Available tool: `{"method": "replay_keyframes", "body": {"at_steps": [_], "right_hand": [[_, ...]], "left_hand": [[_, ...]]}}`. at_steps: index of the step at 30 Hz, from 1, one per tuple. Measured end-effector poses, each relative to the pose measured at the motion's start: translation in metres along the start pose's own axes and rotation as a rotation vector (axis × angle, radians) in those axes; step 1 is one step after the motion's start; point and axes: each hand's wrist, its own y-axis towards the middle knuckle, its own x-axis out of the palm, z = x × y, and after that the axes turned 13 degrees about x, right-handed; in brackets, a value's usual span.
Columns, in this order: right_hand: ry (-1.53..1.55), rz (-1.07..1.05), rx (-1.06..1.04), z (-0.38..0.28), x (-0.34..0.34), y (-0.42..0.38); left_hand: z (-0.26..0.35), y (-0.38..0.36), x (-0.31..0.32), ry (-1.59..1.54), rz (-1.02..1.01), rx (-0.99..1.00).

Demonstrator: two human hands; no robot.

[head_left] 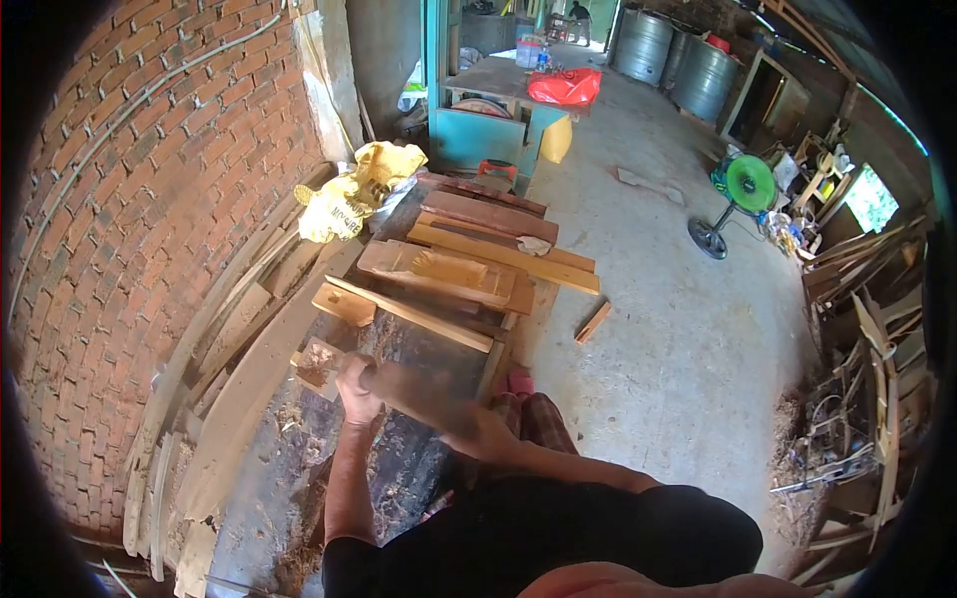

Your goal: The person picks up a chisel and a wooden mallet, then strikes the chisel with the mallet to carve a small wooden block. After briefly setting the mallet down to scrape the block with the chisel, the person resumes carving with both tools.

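My left hand (359,387) is closed beside a small wooden block (318,363) on the dark workbench (269,483); what its fingers hold is hidden. My right hand (480,435) is smeared by motion and grips a blurred brown wooden piece (414,393), whose far end overlaps my left hand. Wood shavings lie around the block and along the bench. Just beyond are another short block (344,303) and a long thin strip (419,317) lying across the bench.
Several boards, one a hollowed plank (439,271), lie farther along the bench. A yellow bag (361,189) rests at their left. Long planks (239,419) line the brick wall (150,189). A green fan (748,183) and scrap wood (877,369) stand right. A distant person (580,17) is at the back.
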Motion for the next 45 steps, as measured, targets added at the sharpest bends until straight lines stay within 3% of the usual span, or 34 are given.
{"method": "replay_keyframes", "body": {"at_steps": [2, 6, 8, 9, 10, 12, 14, 16, 17, 18, 19, 20, 21, 22, 25, 32, 34, 38, 41, 43, 44, 45], "right_hand": [[0.090, -0.088, 0.459, -0.040, -0.007, 0.011], [0.191, 0.025, 0.400, -0.048, -0.017, 0.011], [-0.048, -0.031, -0.193, -0.011, -0.009, 0.014], [-0.263, -0.130, -0.014, -0.010, -0.011, 0.008], [-0.266, -0.130, -0.013, -0.007, -0.009, 0.006], [0.161, -0.085, 0.492, -0.009, 0.001, 0.005], [0.135, -0.011, 0.473, -0.007, -0.006, 0.006], [0.365, 0.023, 0.678, -0.008, -0.015, -0.002], [0.362, -0.061, 0.919, -0.041, -0.040, 0.009], [0.356, -0.103, 0.938, -0.062, -0.058, 0.017], [0.203, -0.042, 0.959, -0.078, -0.070, 0.023], [0.049, -0.003, 0.961, -0.085, -0.073, 0.021], [0.041, -0.104, 0.961, -0.077, -0.071, 0.011], [0.176, -0.057, 0.917, -0.060, -0.067, -0.001], [0.474, 0.066, 0.805, -0.037, -0.062, -0.016], [0.334, -0.001, 0.637, -0.025, -0.064, -0.018], [0.283, -0.008, 0.656, -0.028, -0.073, -0.017], [0.492, 0.092, 0.326, -0.080, -0.085, 0.019], [0.613, 0.008, 0.147, -0.060, -0.064, 0.031], [-0.166, -0.064, 0.006, -0.036, -0.035, 0.016], [-0.169, -0.063, 0.009, -0.036, -0.026, 0.013], [0.004, -0.118, 0.421, -0.048, -0.015, 0.016]], "left_hand": [[-0.017, -0.012, 0.004, 0.025, -0.024, 0.036], [-0.007, -0.003, 0.006, 0.064, -0.020, 0.030], [-0.007, -0.003, 0.007, 0.070, -0.012, 0.060], [-0.006, -0.002, 0.006, 0.073, -0.022, 0.069], [-0.004, -0.002, 0.007, 0.077, -0.030, 0.078], [-0.006, -0.004, 0.009, 0.099, -0.054, 0.114], [-0.009, -0.003, 0.010, 0.127, -0.068, 0.143], [-0.009, -0.007, 0.009, 0.094, -0.161, 0.093], [-0.013, -0.009, 0.009, 0.070, -0.216, 0.073], [-0.032, -0.024, 0.013, 0.062, -0.168, 0.186], [-0.025, -0.018, 0.006, 0.063, -0.256, 0.159], [-0.029, -0.015, 0.004, 0.028, -0.339, 0.088], [-0.029, -0.015, 0.004, 0.062, -0.338, 0.027], [-0.022, -0.012, 0.004, 0.077, -0.320, -0.092], [-0.001, 0.015, 0.004, 0.164, -0.170, 0.070], [0.007, 0.020, 0.006, 0.123, -0.119, 0.122], [0.006, 0.019, 0.001, 0.129, -0.144, 0.041], [-0.015, 0.008, -0.002, 0.104, -0.104, 0.010], [-0.015, 0.003, -0.004, 0.067, -0.112, 0.043], [-0.017, 0.001, -0.005, 0.069, -0.110, 0.025], [-0.016, -0.001, -0.005, 0.064, -0.114, 0.005], [-0.016, -0.002, -0.004, 0.056, -0.118, 0.004]]}}
